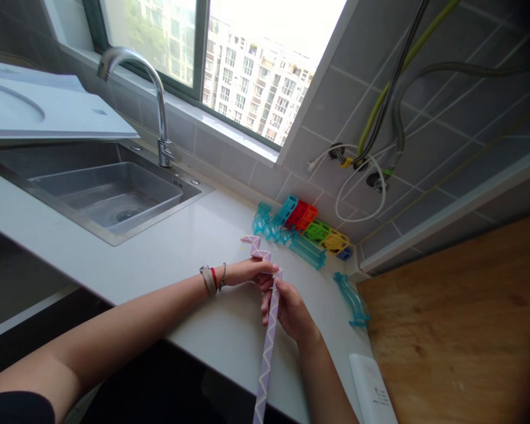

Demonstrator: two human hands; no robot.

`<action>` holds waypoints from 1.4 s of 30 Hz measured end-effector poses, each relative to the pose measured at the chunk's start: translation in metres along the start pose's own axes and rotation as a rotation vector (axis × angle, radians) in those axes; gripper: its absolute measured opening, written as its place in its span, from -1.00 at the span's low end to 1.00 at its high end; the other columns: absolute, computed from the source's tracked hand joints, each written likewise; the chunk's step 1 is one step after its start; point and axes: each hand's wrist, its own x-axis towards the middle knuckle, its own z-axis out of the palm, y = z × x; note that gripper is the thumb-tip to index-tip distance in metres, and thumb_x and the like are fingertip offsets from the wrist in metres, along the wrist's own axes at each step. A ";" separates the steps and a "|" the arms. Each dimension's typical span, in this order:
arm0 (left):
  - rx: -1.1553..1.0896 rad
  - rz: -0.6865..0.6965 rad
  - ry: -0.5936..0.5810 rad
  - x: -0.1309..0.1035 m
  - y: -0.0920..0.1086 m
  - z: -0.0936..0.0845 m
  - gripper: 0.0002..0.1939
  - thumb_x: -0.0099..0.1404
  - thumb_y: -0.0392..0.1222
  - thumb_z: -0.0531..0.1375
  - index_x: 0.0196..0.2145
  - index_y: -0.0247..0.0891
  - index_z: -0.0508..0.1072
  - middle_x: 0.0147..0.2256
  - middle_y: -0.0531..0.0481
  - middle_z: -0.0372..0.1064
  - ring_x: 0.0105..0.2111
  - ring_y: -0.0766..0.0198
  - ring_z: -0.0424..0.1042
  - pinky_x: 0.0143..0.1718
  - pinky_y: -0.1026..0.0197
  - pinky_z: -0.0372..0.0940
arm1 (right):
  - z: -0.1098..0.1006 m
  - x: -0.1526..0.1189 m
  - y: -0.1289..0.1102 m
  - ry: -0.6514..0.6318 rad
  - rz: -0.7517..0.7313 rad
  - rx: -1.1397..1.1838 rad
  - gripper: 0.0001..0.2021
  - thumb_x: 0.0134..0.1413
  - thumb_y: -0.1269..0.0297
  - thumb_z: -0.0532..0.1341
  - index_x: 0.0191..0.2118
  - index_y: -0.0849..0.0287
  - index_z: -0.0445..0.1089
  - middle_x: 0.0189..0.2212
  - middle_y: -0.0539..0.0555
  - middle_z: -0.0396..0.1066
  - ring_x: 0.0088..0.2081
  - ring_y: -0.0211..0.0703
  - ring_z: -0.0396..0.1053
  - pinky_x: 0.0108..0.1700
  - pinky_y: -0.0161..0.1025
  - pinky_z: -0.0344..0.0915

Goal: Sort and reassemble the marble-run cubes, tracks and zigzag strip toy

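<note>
A lilac twisty snake puzzle (269, 335) with pale zigzag seams runs between my hands. Its far end is bent into several angled folds above the counter, while the near part hangs straight down past the counter's front edge and out of the frame. My left hand (255, 272) is closed on the puzzle just below the folds, palm down, with bracelets and a watch at the wrist. Close against it, my right hand (294, 306) pinches the top of the straight part between thumb and fingers. Some fingertips are hidden behind the puzzle.
Translucent blue track pieces (307, 250) and coloured blocks (301, 215) lie along the tiled wall. A curved blue piece (352, 300) is beside a wooden board (459, 318). A white box (371, 388) sits front right. The sink (115, 235) and faucet (161, 112) are left.
</note>
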 end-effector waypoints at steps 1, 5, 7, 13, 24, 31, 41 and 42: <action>0.026 0.007 0.001 0.000 0.000 0.001 -0.51 0.31 0.11 0.22 -0.66 -0.24 0.46 -0.65 -0.04 0.33 -0.64 0.31 0.26 -0.56 0.23 0.15 | 0.001 0.001 0.001 0.012 -0.003 -0.006 -0.56 0.21 -0.17 0.15 -0.20 0.18 0.36 -0.57 0.02 0.49 -0.67 -0.21 0.40 -0.61 -0.33 0.29; 0.116 0.041 0.066 0.000 0.002 0.004 -0.50 0.31 0.09 0.21 -0.70 -0.21 0.45 -0.68 -0.05 0.33 -0.67 0.29 0.26 -0.60 0.23 0.12 | 0.001 0.004 0.004 0.060 -0.004 -0.043 -0.55 0.19 -0.19 0.14 -0.24 0.19 0.35 -0.59 0.03 0.48 -0.69 -0.22 0.37 -0.64 -0.34 0.26; 0.128 0.024 0.094 0.000 0.003 0.004 -0.49 0.29 0.10 0.22 -0.71 -0.21 0.44 -0.69 -0.05 0.32 -0.68 0.29 0.25 -0.62 0.23 0.11 | 0.001 0.005 0.006 0.098 -0.016 -0.064 -0.54 0.18 -0.19 0.15 -0.24 0.20 0.36 -0.59 0.03 0.48 -0.69 -0.22 0.37 -0.64 -0.35 0.26; 0.149 -0.032 0.095 0.001 0.003 0.003 -0.46 0.30 0.16 0.19 -0.72 -0.21 0.42 -0.71 -0.01 0.24 -0.68 0.34 0.19 -0.62 0.25 0.07 | 0.001 0.008 0.008 0.202 -0.055 -0.122 -0.55 0.15 -0.16 0.19 -0.24 0.22 0.39 -0.56 0.03 0.46 -0.67 -0.23 0.37 -0.64 -0.35 0.23; -0.169 -0.383 0.057 0.004 -0.003 -0.003 -0.41 0.17 0.33 0.22 -0.70 -0.16 0.21 -0.74 0.11 0.06 -0.73 0.30 0.21 -0.61 0.17 0.27 | -0.003 0.014 0.016 0.367 -0.211 -0.350 -0.58 0.11 -0.16 0.24 -0.30 0.18 0.38 -0.71 -0.12 0.24 -0.75 -0.33 0.11 -0.72 -0.36 0.11; -0.037 -0.189 0.109 0.001 0.010 0.002 -0.41 0.21 0.36 0.21 -0.27 -0.31 0.50 -0.40 -0.03 0.43 -0.48 0.32 0.40 -0.48 0.28 0.33 | -0.003 0.011 0.008 0.345 -0.133 -0.109 -0.60 0.19 -0.12 0.16 -0.33 0.18 0.33 -0.75 -0.10 0.30 -0.82 -0.30 0.15 -0.78 -0.40 0.06; 0.035 0.185 0.181 0.006 0.005 -0.013 -0.45 -0.02 -0.10 0.52 -0.09 -0.33 0.51 -0.12 -0.21 0.55 -0.14 0.10 0.53 -0.05 0.07 0.38 | -0.017 0.008 -0.005 -0.175 0.179 0.290 -0.62 0.27 -0.08 -0.01 -0.28 0.13 0.29 -0.78 -0.14 0.25 -0.86 -0.33 0.01 -0.81 -0.41 0.07; 0.059 0.200 0.224 0.007 0.004 -0.013 -0.49 -0.02 -0.08 0.51 -0.15 -0.34 0.52 -0.18 -0.18 0.57 -0.17 0.11 0.53 -0.08 0.07 0.39 | -0.017 0.008 -0.005 -0.192 0.187 0.294 -0.62 0.28 -0.09 -0.02 -0.27 0.13 0.29 -0.77 -0.15 0.25 -0.86 -0.33 0.01 -0.80 -0.41 0.07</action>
